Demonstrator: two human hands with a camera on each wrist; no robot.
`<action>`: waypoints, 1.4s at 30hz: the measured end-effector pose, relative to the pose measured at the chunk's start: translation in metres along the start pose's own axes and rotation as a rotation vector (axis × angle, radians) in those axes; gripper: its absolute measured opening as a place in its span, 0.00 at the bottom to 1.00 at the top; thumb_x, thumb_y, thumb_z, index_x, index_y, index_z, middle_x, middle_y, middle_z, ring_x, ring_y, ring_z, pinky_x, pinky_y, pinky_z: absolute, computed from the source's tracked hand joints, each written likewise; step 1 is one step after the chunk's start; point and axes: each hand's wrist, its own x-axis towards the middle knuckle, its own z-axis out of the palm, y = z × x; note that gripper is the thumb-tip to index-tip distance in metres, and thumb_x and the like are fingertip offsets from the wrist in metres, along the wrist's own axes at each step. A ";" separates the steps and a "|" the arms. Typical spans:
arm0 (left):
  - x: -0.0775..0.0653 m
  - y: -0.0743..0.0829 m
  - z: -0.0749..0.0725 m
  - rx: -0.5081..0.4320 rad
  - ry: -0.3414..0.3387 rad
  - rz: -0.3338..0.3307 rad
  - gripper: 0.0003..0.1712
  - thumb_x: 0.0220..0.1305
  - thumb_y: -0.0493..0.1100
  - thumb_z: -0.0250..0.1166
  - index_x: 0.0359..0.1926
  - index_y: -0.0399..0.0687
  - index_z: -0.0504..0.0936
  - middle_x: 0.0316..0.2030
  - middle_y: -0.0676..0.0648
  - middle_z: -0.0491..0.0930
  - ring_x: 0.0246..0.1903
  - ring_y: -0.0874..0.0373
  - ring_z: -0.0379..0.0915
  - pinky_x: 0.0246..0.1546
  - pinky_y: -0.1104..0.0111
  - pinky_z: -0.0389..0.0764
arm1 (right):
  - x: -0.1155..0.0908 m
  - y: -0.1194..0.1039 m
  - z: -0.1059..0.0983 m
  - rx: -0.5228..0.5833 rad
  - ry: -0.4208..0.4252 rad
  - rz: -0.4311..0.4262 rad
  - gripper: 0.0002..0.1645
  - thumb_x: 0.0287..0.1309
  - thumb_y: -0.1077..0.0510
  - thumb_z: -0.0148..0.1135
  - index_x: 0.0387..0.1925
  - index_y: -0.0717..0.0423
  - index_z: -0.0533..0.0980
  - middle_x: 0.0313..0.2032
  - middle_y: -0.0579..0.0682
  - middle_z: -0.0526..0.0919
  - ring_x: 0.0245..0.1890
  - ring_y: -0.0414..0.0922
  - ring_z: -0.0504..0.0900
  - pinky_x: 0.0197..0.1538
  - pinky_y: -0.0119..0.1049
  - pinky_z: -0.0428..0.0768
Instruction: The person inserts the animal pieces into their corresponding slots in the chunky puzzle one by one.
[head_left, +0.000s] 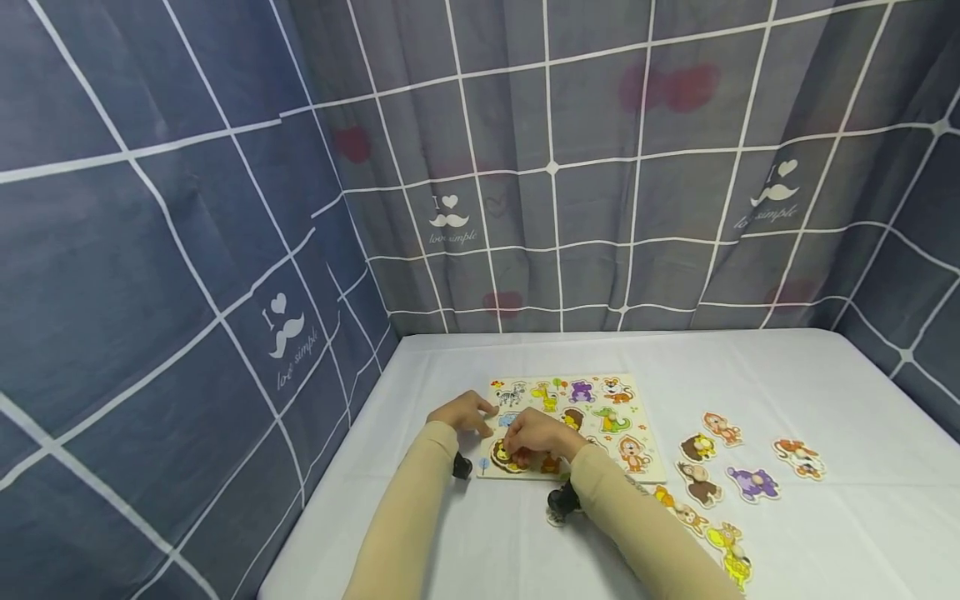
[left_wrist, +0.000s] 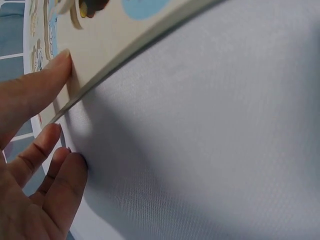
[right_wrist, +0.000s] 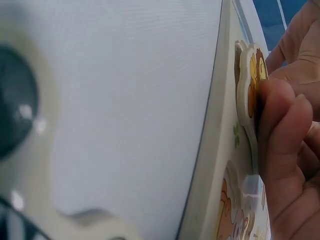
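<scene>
A wooden animal puzzle board (head_left: 645, 462) lies on the white table. Over its lower left corner, my right hand (head_left: 542, 435) pinches a lion puzzle piece (right_wrist: 247, 92) between curled fingers. That piece is tilted against the board's surface, partly hidden by the fingers; I cannot tell whether it sits in its slot. My left hand (head_left: 462, 412) is at the board's left edge. In the left wrist view its thumb (left_wrist: 57, 70) rests on the board's top, while the other fingers lie loosely bent beside the edge, near the tablecloth.
Several loose pieces lie right of the board, among them a purple hippo (head_left: 753, 483), a brown monkey (head_left: 700, 483) and a tiger-like piece (head_left: 799, 458). A giraffe piece (head_left: 737, 562) is nearer the front. Grey checked curtains (head_left: 592, 208) stand behind and at both sides.
</scene>
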 end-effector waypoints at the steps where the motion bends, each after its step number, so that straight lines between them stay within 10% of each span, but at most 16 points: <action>1: 0.000 0.000 0.000 0.003 -0.001 0.000 0.31 0.50 0.41 0.78 0.58 0.56 0.84 0.66 0.42 0.73 0.66 0.45 0.68 0.69 0.51 0.68 | 0.000 0.000 0.000 -0.003 0.003 0.001 0.07 0.61 0.68 0.61 0.31 0.66 0.85 0.20 0.50 0.83 0.16 0.39 0.78 0.23 0.27 0.78; 42: -0.001 0.001 -0.002 0.009 -0.016 -0.016 0.30 0.52 0.41 0.78 0.58 0.57 0.84 0.66 0.43 0.74 0.60 0.49 0.71 0.67 0.50 0.70 | 0.008 0.000 0.009 -0.044 0.033 0.011 0.07 0.59 0.68 0.63 0.27 0.64 0.84 0.18 0.48 0.82 0.16 0.38 0.77 0.22 0.26 0.78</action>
